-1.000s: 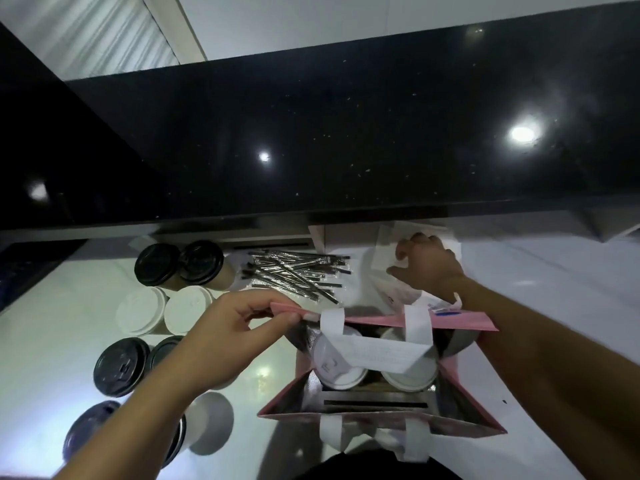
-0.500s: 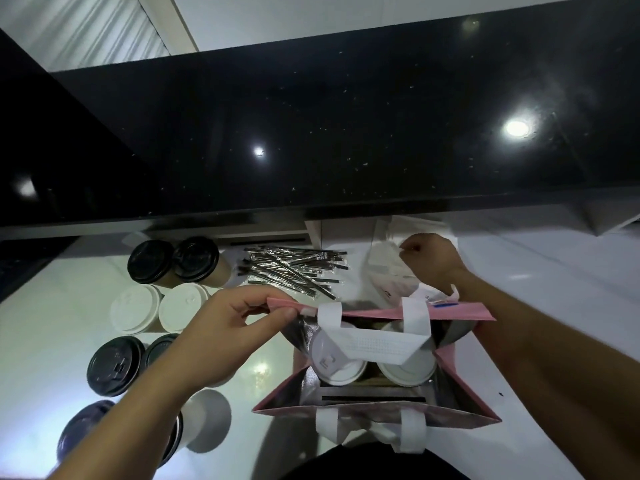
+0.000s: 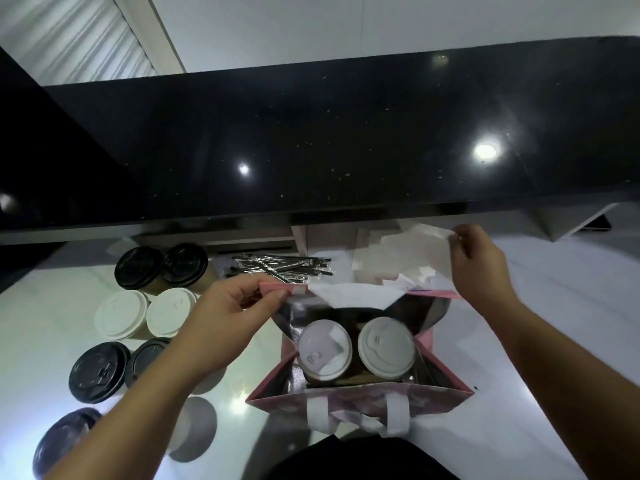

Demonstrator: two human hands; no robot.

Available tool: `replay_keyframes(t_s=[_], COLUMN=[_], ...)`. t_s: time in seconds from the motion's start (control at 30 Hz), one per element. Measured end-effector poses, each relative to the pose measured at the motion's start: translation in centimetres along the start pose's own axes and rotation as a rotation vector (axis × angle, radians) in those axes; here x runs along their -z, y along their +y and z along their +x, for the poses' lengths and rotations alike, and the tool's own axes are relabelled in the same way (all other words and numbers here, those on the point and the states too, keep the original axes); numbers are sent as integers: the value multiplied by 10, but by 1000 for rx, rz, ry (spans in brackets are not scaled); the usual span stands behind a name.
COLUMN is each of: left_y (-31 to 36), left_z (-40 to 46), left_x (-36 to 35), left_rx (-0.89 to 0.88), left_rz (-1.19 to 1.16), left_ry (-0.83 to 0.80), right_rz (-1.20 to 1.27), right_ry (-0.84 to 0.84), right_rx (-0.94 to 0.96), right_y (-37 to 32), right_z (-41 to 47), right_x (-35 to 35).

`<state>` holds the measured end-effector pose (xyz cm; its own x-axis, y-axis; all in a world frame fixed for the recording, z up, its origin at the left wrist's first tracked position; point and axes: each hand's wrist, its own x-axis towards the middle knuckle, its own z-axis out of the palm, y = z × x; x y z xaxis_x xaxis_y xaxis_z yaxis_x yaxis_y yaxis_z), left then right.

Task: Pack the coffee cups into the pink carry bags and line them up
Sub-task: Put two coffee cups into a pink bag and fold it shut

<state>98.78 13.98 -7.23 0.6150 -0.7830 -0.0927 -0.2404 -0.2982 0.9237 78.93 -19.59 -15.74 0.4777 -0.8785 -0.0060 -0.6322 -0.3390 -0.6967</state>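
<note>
— Where's the bag (image 3: 353, 398) now?

— On the white surface (image 3: 540, 306), right in front of the person, mouth wide open. Two cups stand inside it side by side, both with white lids: one on the left (image 3: 325, 348), one on the right (image 3: 386, 346).

— And the hands?

— The left hand (image 3: 228, 320) pinches the bag's far rim at its left corner, thumb and fingers shut on the pink edge. The right hand (image 3: 479, 268) is up behind the bag, its fingertips closed on a thin white sheet (image 3: 429, 233) above a pile of white papers (image 3: 391, 265).

— Any other cups?

— A cluster to the left of the bag: two black-lidded ones (image 3: 161, 266) at the back, two white-lidded ones (image 3: 147, 313) nearer, then more dark lids (image 3: 98, 372) toward the front, partly hidden by the left forearm.

— What's that shiny heap?

— Foil-wrapped sticks (image 3: 282, 266), lying on the surface behind the left hand, just beside the papers.
</note>
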Motion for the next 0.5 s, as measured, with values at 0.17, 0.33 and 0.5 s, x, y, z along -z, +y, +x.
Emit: replay_keyframes(t_s=[0.17, 0.33, 0.5], left_y=[2, 1, 2], left_z=[-3, -4, -4], left_x=[-5, -6, -7], left_rx=[10, 10, -22], left_rz=[89, 109, 111], left_ry=[51, 70, 72], right_rz=[71, 296, 402], right_ry=[106, 221, 283], right_rx=[60, -1, 49], right_y=[-12, -47, -93], right_z=[-47, -85, -120], right_x=[52, 95, 135])
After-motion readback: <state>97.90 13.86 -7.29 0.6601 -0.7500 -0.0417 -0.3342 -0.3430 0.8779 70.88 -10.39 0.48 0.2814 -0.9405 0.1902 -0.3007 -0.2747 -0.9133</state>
